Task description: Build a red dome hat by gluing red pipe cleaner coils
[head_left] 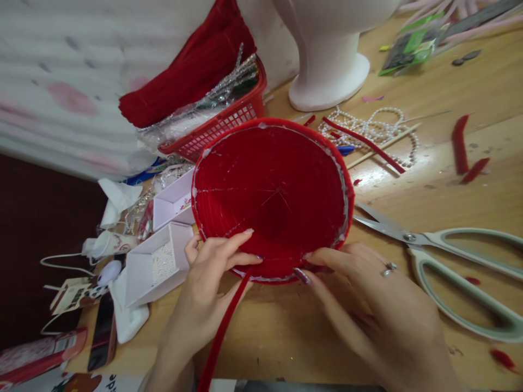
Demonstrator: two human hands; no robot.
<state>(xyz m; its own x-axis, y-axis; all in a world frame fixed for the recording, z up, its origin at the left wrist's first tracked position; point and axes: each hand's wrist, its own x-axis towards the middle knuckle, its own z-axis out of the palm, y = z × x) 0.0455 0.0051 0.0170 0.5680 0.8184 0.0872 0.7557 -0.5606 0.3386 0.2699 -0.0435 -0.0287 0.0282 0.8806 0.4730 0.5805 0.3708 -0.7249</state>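
Observation:
A deep red bowl-shaped piece [269, 179], wound from fuzzy chenille stems, lies with its hollow side toward me. Whitish glue runs along its rim and in thin lines inside. At the near left rim my left hand [212, 277] grips the edge, fingers inside and thumb outside. A loose red chenille stem [224, 332] hangs from the rim past that hand toward me. My right hand [368, 305], a ring on one finger, pinches the near right rim between thumb and forefinger. Its other fingers are partly hidden behind the piece.
Large scissors [412, 239] lie partly open at right. Behind are a red basket [220, 125] with red stems, a white mannequin stand [327, 71] and bead strings [384, 117]. White boxes [137, 277], one holding small beads, and a phone [102, 332] are at left.

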